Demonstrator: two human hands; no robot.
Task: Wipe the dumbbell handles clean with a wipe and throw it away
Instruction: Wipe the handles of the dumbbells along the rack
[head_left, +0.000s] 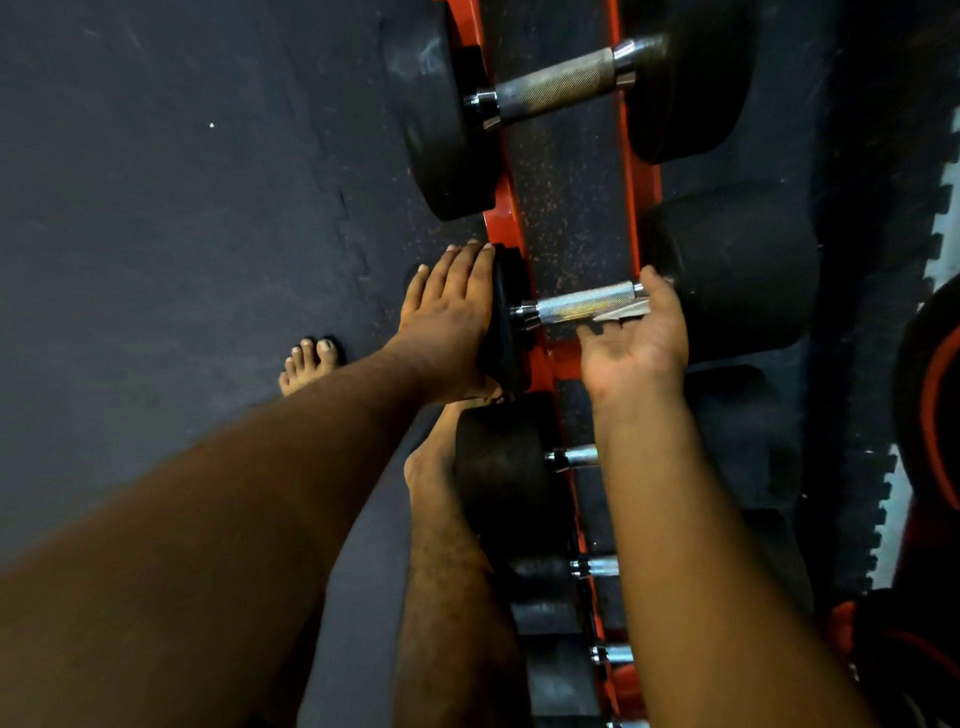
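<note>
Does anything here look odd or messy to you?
Reddish specks litter the dark mat between the orange rack rails, like flaked paint or rust. The far dumbbell handle looks dull and grimy beside the shiny handle near the right hand.

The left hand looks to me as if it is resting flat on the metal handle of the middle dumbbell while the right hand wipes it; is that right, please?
Not quite. In the head view the left hand rests flat on the dumbbell's black end weight, not on the handle. The right hand is at the handle with the wipe, as you said.
</note>
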